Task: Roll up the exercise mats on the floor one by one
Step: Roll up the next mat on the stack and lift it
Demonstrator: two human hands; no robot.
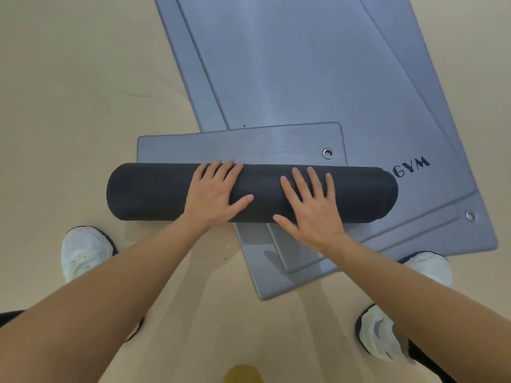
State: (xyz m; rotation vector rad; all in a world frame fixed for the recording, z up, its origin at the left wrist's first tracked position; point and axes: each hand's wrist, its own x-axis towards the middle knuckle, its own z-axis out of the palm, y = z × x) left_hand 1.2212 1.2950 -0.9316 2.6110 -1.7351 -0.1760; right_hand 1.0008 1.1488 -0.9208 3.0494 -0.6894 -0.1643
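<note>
Left grip [214, 196] and right grip [311, 208], both released, fingers flat, press the dark matte rolled mat [154, 192], a cylinder on smooth grey mats [304, 78].

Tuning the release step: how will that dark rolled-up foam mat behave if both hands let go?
Probably springs open: the dark rolled-up foam mat is thick, with left hand and right hand pressed flat on it. Round, so apt to roll; its flat grey tail ahead may brake that.

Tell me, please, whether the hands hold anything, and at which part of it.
Nothing is gripped. The left hand and the right hand rest flat, fingers straight, on the top of the dark rolled mat, near its middle.
</note>
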